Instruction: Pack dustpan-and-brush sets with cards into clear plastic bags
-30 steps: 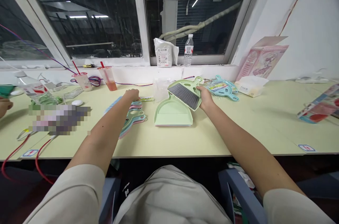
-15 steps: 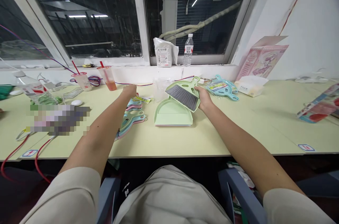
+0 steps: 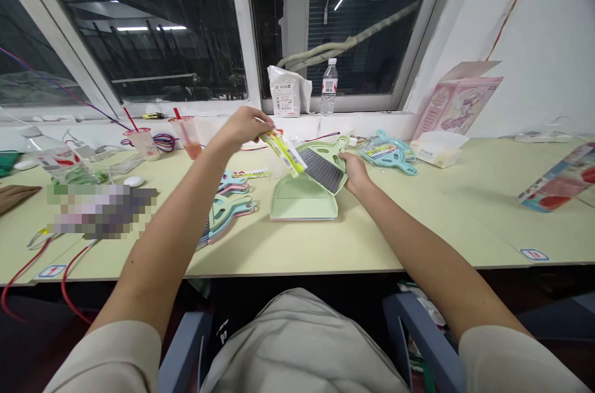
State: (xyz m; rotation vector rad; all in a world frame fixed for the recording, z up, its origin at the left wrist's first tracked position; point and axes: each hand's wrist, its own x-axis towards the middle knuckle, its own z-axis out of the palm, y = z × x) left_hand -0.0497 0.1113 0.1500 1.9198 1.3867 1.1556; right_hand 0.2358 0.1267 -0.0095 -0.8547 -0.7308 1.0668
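Note:
My left hand (image 3: 246, 125) is closed on one end of a yellow-green printed label card (image 3: 284, 152), raised above the table. The card's lower end overlaps the grey bristles of a light green hand brush (image 3: 325, 170); whether they touch I cannot tell. My right hand (image 3: 356, 173) grips the brush at its right side, holding it tilted. Below it, a green dustpan (image 3: 302, 199) lies on the table, with a pink edge showing underneath. Stacked blue, green and pink brushes (image 3: 227, 212) are partly hidden by my left forearm. Another label card (image 3: 251, 174) lies behind them.
A wrapped blue dustpan set (image 3: 389, 154) and a tissue pack (image 3: 439, 150) lie right of my right hand. Drink cups (image 3: 186, 137) stand at the back left, a water bottle (image 3: 330, 88) on the sill. What looks like another person's hand (image 3: 17, 196) is at the left edge.
My left hand has come up and to the right from the back of the table, bringing a label card to the brush. The right hand has barely moved. The brown hand-like shape has entered further at left.

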